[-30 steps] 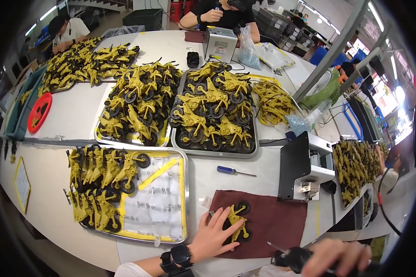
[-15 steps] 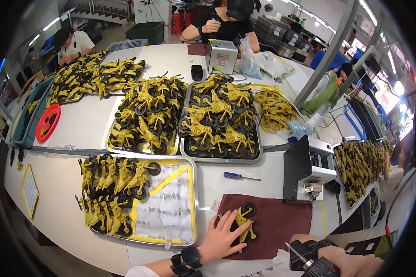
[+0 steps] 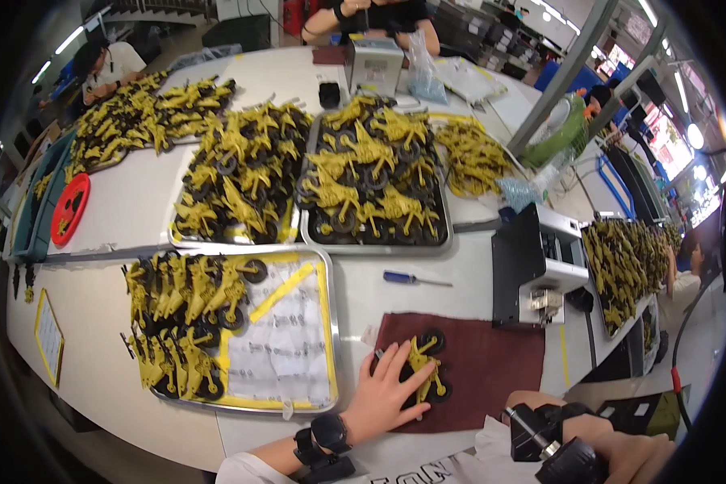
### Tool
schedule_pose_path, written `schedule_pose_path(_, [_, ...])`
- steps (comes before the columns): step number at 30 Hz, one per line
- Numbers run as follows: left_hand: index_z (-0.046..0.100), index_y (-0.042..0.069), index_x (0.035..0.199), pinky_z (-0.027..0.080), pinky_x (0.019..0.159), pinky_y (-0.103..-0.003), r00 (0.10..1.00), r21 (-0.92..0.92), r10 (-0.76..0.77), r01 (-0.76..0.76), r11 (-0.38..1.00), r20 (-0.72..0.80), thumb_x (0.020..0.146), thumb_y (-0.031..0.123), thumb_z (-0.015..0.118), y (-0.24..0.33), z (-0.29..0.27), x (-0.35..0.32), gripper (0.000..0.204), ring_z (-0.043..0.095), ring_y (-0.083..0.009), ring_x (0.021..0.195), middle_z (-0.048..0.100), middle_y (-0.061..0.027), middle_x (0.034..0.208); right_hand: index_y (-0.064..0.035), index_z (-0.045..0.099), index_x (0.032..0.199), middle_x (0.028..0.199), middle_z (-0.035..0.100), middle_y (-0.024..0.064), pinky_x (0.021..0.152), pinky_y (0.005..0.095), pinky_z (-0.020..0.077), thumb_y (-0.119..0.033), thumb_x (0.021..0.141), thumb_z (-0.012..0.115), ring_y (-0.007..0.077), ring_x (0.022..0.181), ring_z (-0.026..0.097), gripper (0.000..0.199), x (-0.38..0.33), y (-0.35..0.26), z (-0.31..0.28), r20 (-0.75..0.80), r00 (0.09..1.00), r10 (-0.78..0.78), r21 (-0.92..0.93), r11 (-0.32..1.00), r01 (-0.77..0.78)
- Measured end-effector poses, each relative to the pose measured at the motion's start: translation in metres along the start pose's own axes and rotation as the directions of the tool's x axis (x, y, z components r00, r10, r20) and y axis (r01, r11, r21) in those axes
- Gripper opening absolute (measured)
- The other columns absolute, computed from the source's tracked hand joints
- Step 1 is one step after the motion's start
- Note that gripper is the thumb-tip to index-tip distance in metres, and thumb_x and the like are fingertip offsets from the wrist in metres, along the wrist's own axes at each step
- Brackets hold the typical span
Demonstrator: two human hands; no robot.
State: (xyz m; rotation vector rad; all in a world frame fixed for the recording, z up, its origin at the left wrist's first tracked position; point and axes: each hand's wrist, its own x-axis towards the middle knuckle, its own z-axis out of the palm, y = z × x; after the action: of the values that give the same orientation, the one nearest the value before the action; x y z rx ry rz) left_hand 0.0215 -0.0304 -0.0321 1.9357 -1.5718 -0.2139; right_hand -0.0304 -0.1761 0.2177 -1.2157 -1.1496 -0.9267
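A yellow toy motorcycle with black wheels lies on its side on a maroon cloth. My left hand reaches over it from the lower left, fingers and thumb pressed round its near side and holding it against the cloth. At the lower right my right hand is wrapped round a black power screwdriver, whose metal shaft points up and left, apart from the toy. Part of the grip is cut off by the lower edge.
Left of the cloth, a metal tray holds rows of yellow toy motorcycles. More piled trays stand beyond. A blue-handled screwdriver lies above the cloth, and a screw-feeder machine stands right of it. Other people work around the table.
The view has tilted and shifted slightly, so the far trays sit higher in the picture. My left hand stays on the toy motorcycle, and my right hand still holds the power screwdriver.
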Motion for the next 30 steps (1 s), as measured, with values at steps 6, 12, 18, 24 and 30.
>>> schedule_pose_path(6, [0.05,0.027,0.142,0.023,0.108,-0.058,0.997,0.001,-0.071,0.071,0.997,0.041,0.077,0.058,0.07,-0.004,-0.011,-0.003,0.074,0.031,-0.0407,0.138,0.032,-0.0237,0.151,-0.0036,0.056,0.121,0.09,0.065,0.008,0.046,0.03,0.0506,-0.018,0.09,0.069,0.0195,0.052,0.062,0.036,-0.03,-0.022,0.02,-0.149,0.983,0.107,-0.106,0.987,-0.124])
schedule_pose_path(12, [0.051,0.023,0.141,0.02,0.11,-0.056,0.998,-0.045,-0.021,0.024,0.999,0.056,0.076,0.055,0.072,-0.004,-0.004,0.006,0.076,0.031,-0.0394,0.138,0.033,-0.0237,0.15,-0.0057,0.034,0.126,0.08,0.064,0.01,0.055,0.0344,0.0558,-0.004,0.079,0.077,0.0246,0.058,0.067,0.063,-0.123,-0.049,0.003,-0.283,0.766,0.577,-0.292,0.709,-0.642])
schedule_pose_path(18, [0.053,0.025,0.14,0.022,0.109,-0.056,0.997,-0.054,-0.054,0.057,0.997,0.047,0.074,0.05,0.075,-0.005,-0.002,0.002,0.074,0.032,-0.0389,0.138,0.033,-0.0225,0.151,-0.0046,0.038,0.122,0.077,0.064,0.0157,0.056,0.0446,0.0547,-0.004,0.073,0.084,0.0297,0.061,0.064,0.068,-0.149,-0.042,0.019,-0.359,0.687,0.632,-0.136,0.693,-0.708])
schedule_pose_path(24, [0.049,0.024,0.142,0.024,0.108,-0.06,0.997,-0.092,-0.057,0.062,0.994,0.058,0.073,0.044,0.078,-0.006,-0.003,0.002,0.078,0.032,-0.0387,0.138,0.032,-0.0225,0.151,-0.0023,0.04,0.122,0.078,0.064,0.0155,0.055,0.0425,0.0535,-0.003,0.071,0.083,0.0282,0.06,0.062,0.067,-0.153,-0.032,0.019,-0.343,0.67,0.658,-0.107,0.681,-0.724])
schedule_pose_path(30, [0.055,0.024,0.137,0.024,0.106,-0.059,0.999,-0.078,-0.042,0.044,0.996,0.027,0.072,0.046,0.075,-0.005,-0.002,0.002,0.071,0.037,-0.0391,0.134,0.037,-0.0209,0.149,-0.0021,0.049,0.118,0.078,0.064,0.0135,0.056,0.0406,0.053,0.003,0.067,0.081,0.0271,0.06,0.062,0.06,-0.148,-0.025,0.028,-0.361,0.623,0.694,-0.136,0.622,-0.771])
